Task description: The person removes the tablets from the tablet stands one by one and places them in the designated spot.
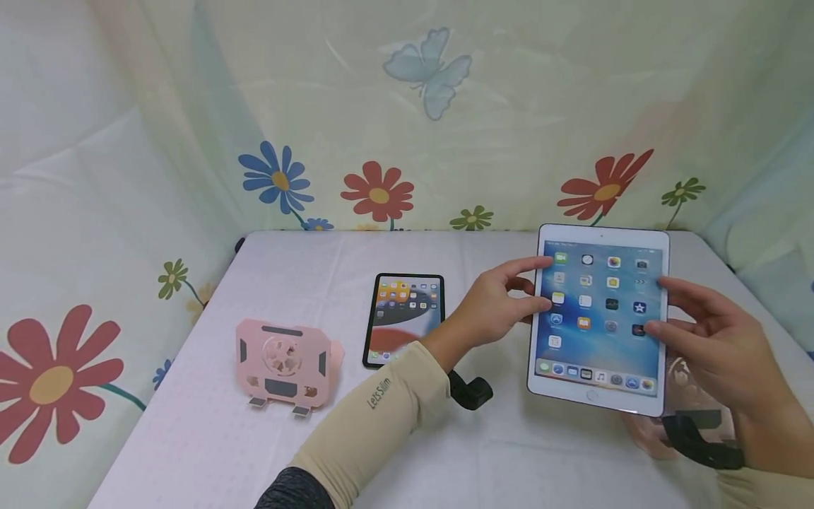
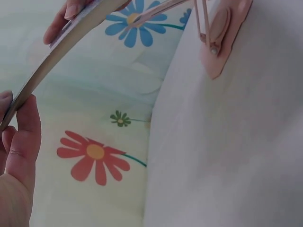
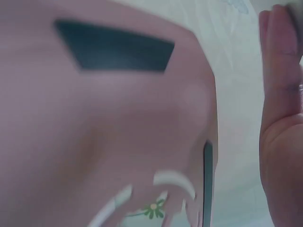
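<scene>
A white tablet (image 1: 598, 339) with a lit home screen is raised upright over the right of the table, facing the head camera. My left hand (image 1: 483, 311) pinches its left edge between thumb and fingers. On the opposite edge, my right hand (image 1: 725, 346) grips it with the thumb in front. In the left wrist view the tablet (image 2: 52, 59) shows edge-on, held by the left hand (image 2: 21, 156). Partly hidden behind the tablet and right wrist is a pink stand (image 1: 702, 431); this stand (image 3: 118, 113) fills much of the right wrist view, beside the right hand (image 3: 284, 109).
Another pink stand (image 1: 280, 360) with dark pads and two small front hooks stands at the left of the white table (image 1: 509, 452). A black-framed tablet (image 1: 407, 314) lies mid-table, partly covered by the left forearm. A flowered curtain (image 1: 318, 85) hangs behind.
</scene>
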